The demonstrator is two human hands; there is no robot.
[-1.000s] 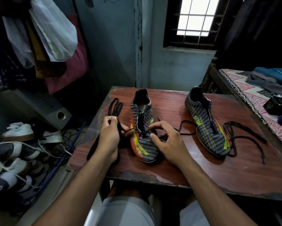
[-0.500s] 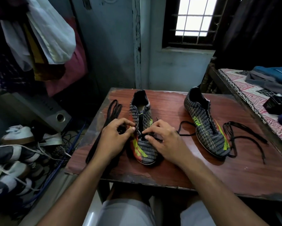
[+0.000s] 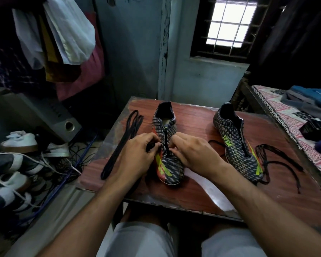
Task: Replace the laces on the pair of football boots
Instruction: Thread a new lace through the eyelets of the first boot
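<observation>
**Both hands close in on the near boot's lowest eyelets**

A person seated at a worn red-brown wooden table [image 3: 202, 191] works on the left-hand football boot [image 3: 168, 151], which stands toe toward the camera. A second ago the left hand [image 3: 137, 154] was out to the boot's side, drawing a black lace taut; it has since moved in against the upper, its fingers curled and pinching a dark lace end [image 3: 150, 146] at the opening. The right hand [image 3: 195, 153] has edged up from the toe to the same spot, its fingertips pinched at the lace by the lowest eyelets. That suggests lacing on this boot has barely begun, near the toe.

A bundle of black laces [image 3: 122, 143] lies on the table left of the hands, apart from them. The second boot [image 3: 235, 141] sits well to the right, a loose black lace [image 3: 274, 162] trailing beside its toe; whether that one is old or new cannot be told.

Neither boot's collar shows anything inside. No box or tray for the laces is visible.
</observation>
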